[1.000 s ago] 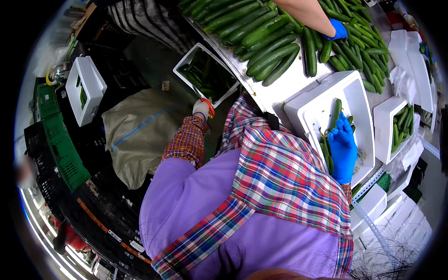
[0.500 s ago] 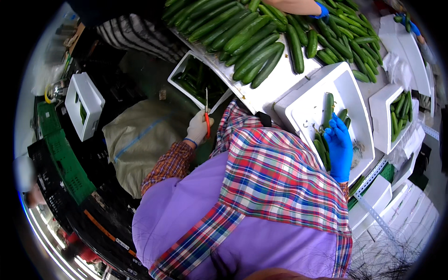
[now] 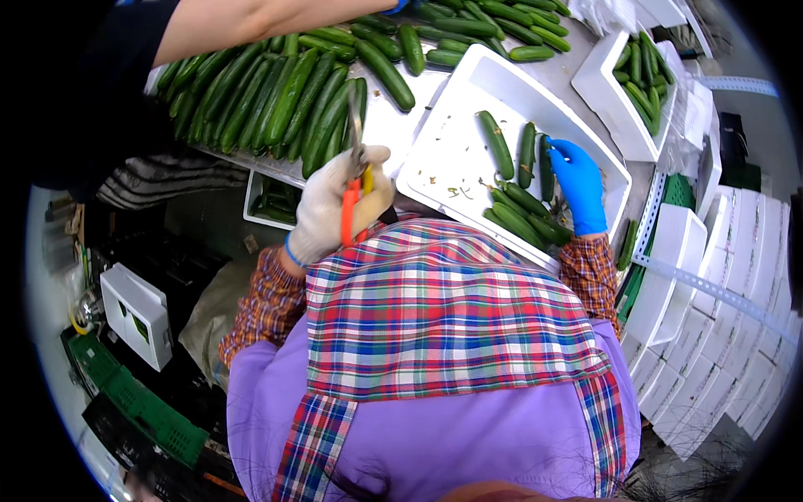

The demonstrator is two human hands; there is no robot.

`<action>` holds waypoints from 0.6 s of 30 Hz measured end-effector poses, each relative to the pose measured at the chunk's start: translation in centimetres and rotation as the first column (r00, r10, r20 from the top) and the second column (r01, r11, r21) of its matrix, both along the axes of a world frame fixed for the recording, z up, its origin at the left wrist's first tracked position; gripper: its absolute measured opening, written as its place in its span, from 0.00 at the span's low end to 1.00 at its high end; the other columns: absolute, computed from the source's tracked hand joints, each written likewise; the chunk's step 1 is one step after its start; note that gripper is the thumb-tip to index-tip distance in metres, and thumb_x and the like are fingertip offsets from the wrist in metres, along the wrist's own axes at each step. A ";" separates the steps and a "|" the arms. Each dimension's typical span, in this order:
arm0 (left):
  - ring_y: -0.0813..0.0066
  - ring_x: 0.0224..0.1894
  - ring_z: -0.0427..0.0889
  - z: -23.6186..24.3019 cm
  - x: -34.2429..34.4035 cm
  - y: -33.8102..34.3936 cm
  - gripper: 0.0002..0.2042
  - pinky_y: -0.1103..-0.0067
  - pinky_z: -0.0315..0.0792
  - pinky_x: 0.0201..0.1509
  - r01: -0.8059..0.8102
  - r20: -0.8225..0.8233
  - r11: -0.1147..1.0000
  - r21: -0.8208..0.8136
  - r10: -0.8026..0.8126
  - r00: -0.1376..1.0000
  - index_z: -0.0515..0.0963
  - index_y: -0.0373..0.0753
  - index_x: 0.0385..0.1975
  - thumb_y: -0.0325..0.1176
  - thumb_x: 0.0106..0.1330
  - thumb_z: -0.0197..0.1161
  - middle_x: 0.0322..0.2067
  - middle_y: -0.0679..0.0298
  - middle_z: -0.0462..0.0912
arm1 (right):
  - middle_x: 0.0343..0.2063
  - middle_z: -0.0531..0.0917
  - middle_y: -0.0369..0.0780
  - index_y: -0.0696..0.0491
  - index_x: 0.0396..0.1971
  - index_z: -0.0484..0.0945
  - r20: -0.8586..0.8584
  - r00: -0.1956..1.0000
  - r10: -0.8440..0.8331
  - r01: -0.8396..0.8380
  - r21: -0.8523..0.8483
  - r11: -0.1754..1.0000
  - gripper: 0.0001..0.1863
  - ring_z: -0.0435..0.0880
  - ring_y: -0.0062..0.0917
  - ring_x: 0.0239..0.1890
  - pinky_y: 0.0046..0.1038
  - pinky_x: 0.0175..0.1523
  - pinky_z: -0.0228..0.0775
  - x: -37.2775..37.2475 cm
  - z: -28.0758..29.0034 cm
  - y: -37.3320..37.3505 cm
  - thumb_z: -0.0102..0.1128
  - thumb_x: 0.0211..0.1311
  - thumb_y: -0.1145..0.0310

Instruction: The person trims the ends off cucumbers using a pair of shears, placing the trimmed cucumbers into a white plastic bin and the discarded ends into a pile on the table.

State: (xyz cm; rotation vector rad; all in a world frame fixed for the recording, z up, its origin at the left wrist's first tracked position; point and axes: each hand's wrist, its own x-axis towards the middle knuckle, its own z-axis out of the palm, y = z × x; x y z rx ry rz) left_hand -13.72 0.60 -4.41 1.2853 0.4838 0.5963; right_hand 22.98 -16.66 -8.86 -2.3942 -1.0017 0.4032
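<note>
My left hand (image 3: 335, 209), in a white knit glove, is closed around scissors (image 3: 349, 205) with red and yellow handles, their blades pointing up and away from me. In front of me a white tub (image 3: 443, 142) holds several cucumbers and brown trimmed scraps. My right hand (image 3: 579, 186), in a blue glove, is at the tub's right side, its fingertips at the far end of a dark cucumber (image 3: 546, 171). One cucumber (image 3: 493, 144) lies apart toward the tub's far side. More cucumbers (image 3: 523, 219) sit together at its near side.
Cucumbers (image 3: 284, 100) lie in rows on the table (image 3: 381, 125). Another person's bare arm (image 3: 251, 25) reaches across at the far left. A white box of cucumbers (image 3: 623, 117) stands at the right, a white bin (image 3: 251, 209) below the table's edge, and white cartons (image 3: 703, 360) at the lower right.
My view has turned toward the tub. My left hand has come up with the scissors beside it. My right hand is now at a different spot in the tub. The other person's arm reaches further in.
</note>
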 end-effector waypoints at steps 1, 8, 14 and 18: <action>0.85 0.31 0.74 0.5 1.9 -0.1 0.23 0.87 0.69 0.37 -0.009 -0.002 1.000 -0.030 0.009 1.000 0.66 0.26 0.56 0.18 0.60 0.60 0.33 0.67 0.76 | 0.35 0.84 0.45 0.50 0.41 0.83 -0.005 1.000 0.015 -0.015 -0.041 0.999 0.14 0.84 0.34 0.37 0.32 0.44 0.74 -0.4 0.3 0.1 0.57 0.59 0.59; 0.81 0.28 0.76 -0.4 8.7 -0.7 0.23 0.85 0.71 0.31 0.228 0.146 0.964 -0.135 -0.208 0.967 0.66 0.31 0.57 0.21 0.61 0.59 0.31 0.63 0.78 | 0.26 0.85 0.42 0.49 0.31 0.84 -0.035 0.954 0.296 -0.280 -0.443 0.852 0.13 0.84 0.35 0.28 0.35 0.37 0.75 -4.8 3.1 5.8 0.58 0.53 0.57; 0.82 0.29 0.75 -0.8 9.1 -0.6 0.24 0.85 0.71 0.31 0.269 0.005 0.959 -0.090 -0.269 0.963 0.65 0.30 0.59 0.22 0.61 0.60 0.31 0.63 0.78 | 0.36 0.84 0.41 0.49 0.35 0.84 -0.230 0.865 0.445 -0.467 -0.049 0.883 0.12 0.83 0.35 0.36 0.33 0.44 0.74 -4.3 -0.9 9.2 0.57 0.57 0.59; 0.80 0.30 0.76 -1.3 9.1 -0.5 0.24 0.84 0.71 0.32 0.269 0.014 0.962 -0.055 -0.268 0.963 0.64 0.30 0.59 0.22 0.62 0.60 0.31 0.62 0.78 | 0.37 0.84 0.42 0.52 0.45 0.80 -0.145 0.895 0.421 -0.426 0.000 0.905 0.16 0.84 0.31 0.40 0.29 0.46 0.75 -4.0 -2.2 11.1 0.61 0.58 0.61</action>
